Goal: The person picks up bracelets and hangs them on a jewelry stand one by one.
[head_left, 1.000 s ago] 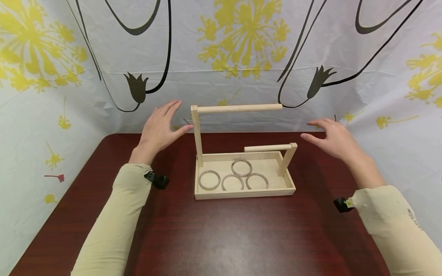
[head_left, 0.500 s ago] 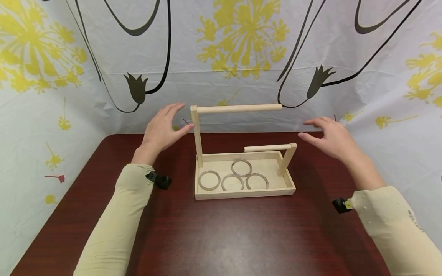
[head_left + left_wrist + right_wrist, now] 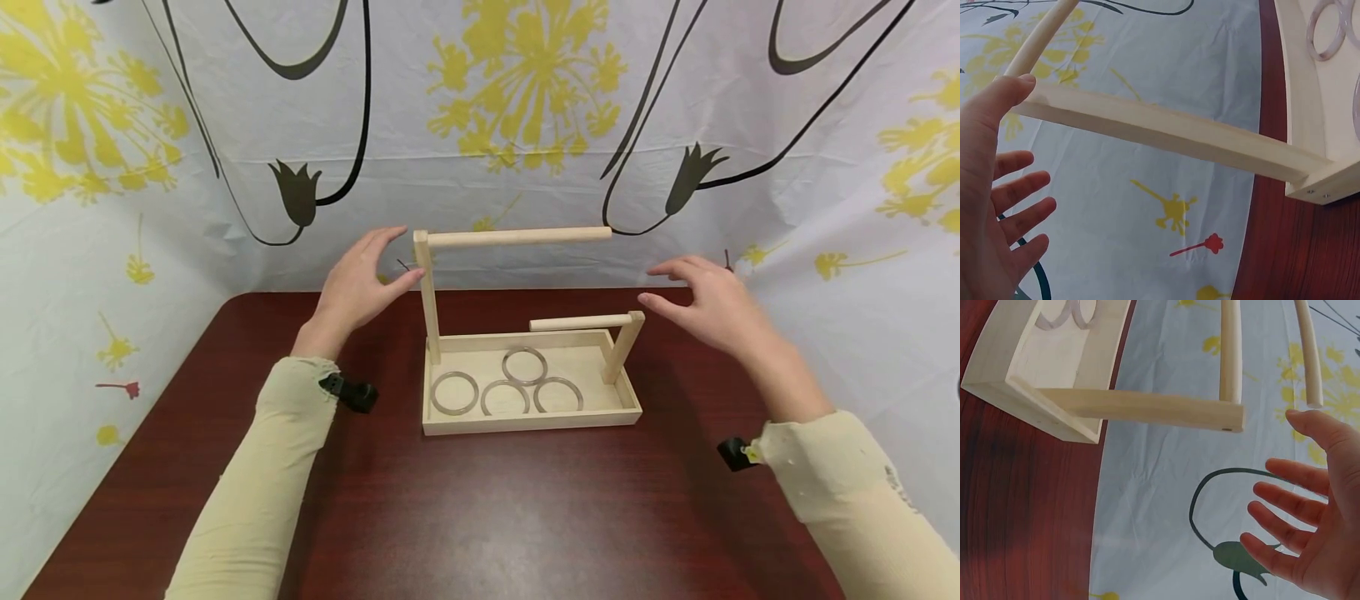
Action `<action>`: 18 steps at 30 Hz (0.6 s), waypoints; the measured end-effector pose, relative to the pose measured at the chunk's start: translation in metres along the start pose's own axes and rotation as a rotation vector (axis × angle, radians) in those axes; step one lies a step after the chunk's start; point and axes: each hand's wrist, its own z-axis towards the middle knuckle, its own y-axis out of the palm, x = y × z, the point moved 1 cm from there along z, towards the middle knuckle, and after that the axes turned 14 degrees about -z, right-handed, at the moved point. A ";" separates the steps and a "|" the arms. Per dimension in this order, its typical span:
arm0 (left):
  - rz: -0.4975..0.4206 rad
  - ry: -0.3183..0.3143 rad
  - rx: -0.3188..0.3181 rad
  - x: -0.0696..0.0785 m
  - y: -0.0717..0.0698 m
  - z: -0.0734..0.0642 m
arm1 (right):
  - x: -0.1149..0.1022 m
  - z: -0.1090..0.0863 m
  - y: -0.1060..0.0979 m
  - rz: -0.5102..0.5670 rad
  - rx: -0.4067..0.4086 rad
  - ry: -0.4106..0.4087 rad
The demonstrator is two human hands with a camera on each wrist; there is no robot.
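A creased white cloth (image 3: 427, 187) printed with yellow dandelion-like blooms (image 3: 536, 71) and dark curling stems (image 3: 294, 72) hangs behind and beside a glossy, wood-grained, dark-red table (image 3: 495, 508).

I make this out as a cloth-screened tabletop booth; from here I cannot tell home from workplace. Floral-printed white cloth (image 3: 420, 192) hangs beyond the left hand (image 3: 352, 287) and right hand (image 3: 708, 304) and outward of each, above a reddish-brown table (image 3: 480, 517).

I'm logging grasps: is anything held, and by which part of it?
Nothing is held: the left grip and right grip are empty, either side of the wooden rack.
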 end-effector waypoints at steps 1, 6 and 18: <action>-0.013 0.000 0.003 0.000 0.000 0.000 | -0.001 0.000 0.000 0.001 -0.003 -0.001; -0.105 0.024 0.027 0.002 0.003 0.001 | -0.008 -0.002 -0.001 0.005 -0.010 -0.009; -0.454 0.126 0.065 0.005 0.010 0.006 | -0.023 -0.008 -0.004 0.019 0.008 -0.044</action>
